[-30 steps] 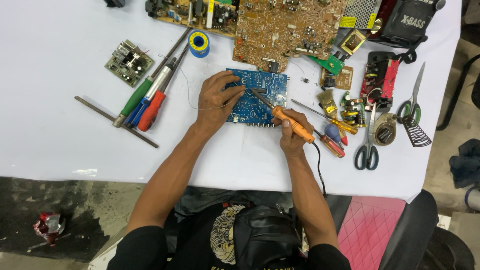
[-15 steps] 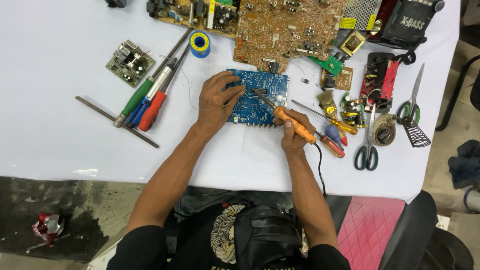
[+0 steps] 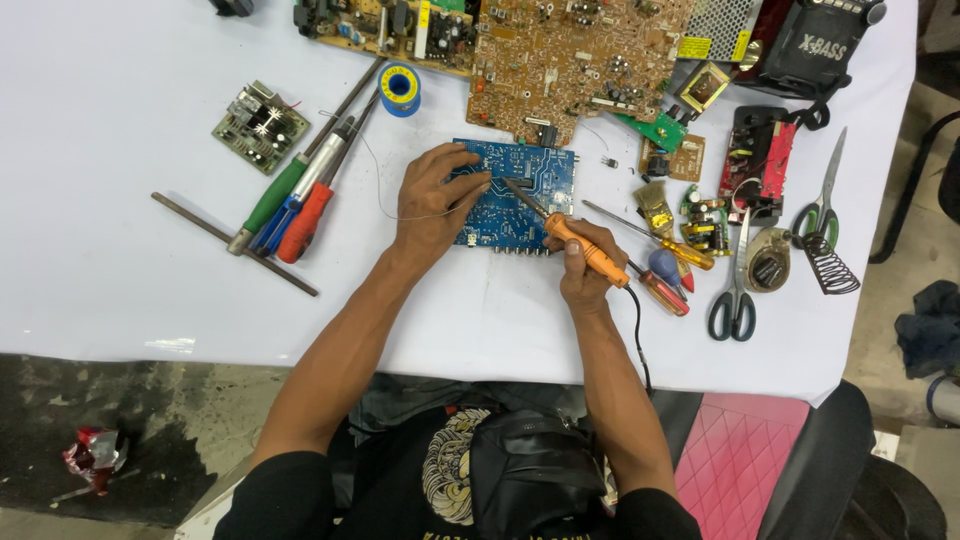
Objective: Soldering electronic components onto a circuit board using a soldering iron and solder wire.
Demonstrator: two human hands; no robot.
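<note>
An orange-handled soldering iron (image 3: 588, 250) is gripped by the closed fingers of the right hand (image 3: 582, 268), tip on the blue circuit board (image 3: 520, 195) at mid-counter. The board is pressed by the left hand (image 3: 432, 200), whose fingers pinch thin solder wire (image 3: 375, 190). A blue solder spool (image 3: 400, 89) lies nearer the far edge.

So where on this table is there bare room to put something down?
The white table is bare along its left side, left of the small green board and the screwdrivers, and along the near edge between the arms. Right of the blue board, around the scissors, it is crowded; the top edge is packed with boards.
</note>
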